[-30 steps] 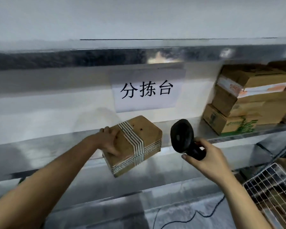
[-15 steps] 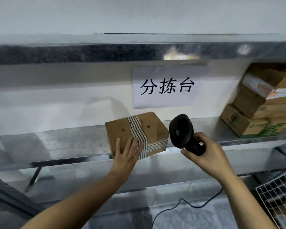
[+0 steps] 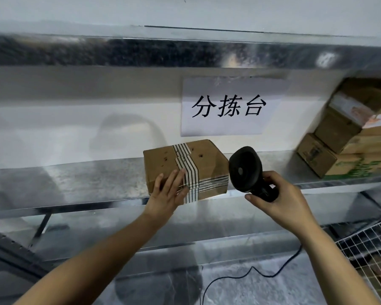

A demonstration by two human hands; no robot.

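Centrally, the taped box (image 3: 185,168) on the shelf (image 3: 86,181) is pressed by the flat-fingered left hand (image 3: 168,194), while the scanner (image 3: 248,170) is gripped by the right hand (image 3: 279,199).

One cam only, on your head, facing the paper sign (image 3: 231,106) dead-on from close in. Your left hand (image 3: 168,193) and right hand (image 3: 280,195) show just below it.

Box (image 3: 207,160) (tilted before) now apparently rests on the shelf (image 3: 86,179).
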